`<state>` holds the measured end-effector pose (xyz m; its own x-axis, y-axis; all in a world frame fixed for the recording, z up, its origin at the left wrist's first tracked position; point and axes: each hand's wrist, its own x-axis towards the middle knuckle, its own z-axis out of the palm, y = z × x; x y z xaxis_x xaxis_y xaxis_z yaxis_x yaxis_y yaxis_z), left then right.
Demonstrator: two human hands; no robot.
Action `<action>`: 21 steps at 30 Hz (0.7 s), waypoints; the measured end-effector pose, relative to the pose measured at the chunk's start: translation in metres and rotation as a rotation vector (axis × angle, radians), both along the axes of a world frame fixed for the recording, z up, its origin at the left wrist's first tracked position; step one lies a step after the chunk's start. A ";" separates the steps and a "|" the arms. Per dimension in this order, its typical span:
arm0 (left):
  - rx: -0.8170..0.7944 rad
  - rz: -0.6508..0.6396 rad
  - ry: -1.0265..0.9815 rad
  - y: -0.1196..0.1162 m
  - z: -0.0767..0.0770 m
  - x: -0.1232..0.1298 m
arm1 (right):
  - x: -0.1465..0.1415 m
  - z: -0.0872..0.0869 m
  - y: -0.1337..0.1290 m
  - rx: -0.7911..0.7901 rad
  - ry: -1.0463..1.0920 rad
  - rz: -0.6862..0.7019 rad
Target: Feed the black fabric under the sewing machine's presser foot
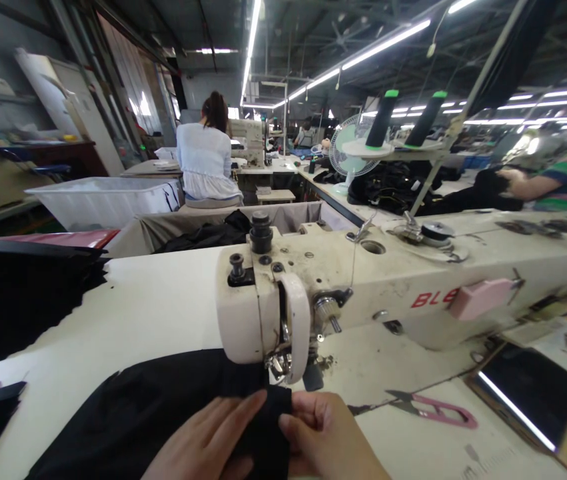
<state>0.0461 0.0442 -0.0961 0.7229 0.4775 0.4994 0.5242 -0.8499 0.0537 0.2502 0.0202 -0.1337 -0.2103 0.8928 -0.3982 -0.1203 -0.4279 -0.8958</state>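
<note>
A piece of black fabric (163, 393) lies on the pale table and runs under the needle area of a sewing machine (258, 300). My left hand (208, 437) rests on top of the fabric, fingers stretched out and lying flat, just in front of the presser foot (280, 367). At the fabric's right edge, my right hand (328, 433) pinches the cloth between thumb and bent fingers. Pink-handled thread snips (438, 408) lie on the table to the right of my right hand.
A phone-like dark screen (533, 390) lies at the right. More black fabric (18, 287) is stacked at the left. Behind the machine stand a cloth-lined bin (138, 233), a white tub (108, 197), a fan (350, 150) and thread cones (382, 121). One person (206, 157) sits ahead; another person's arm (528, 183) is at right.
</note>
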 end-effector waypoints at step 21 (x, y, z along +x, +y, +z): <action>-1.064 0.346 -0.179 0.036 0.019 0.045 | 0.002 0.003 -0.004 0.299 -0.423 0.016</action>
<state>0.0906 0.0804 -0.0775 0.4284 0.8818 -0.1971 0.6342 -0.1381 0.7608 0.2519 0.0158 -0.1305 -0.1011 0.9785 -0.1798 0.2831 -0.1449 -0.9481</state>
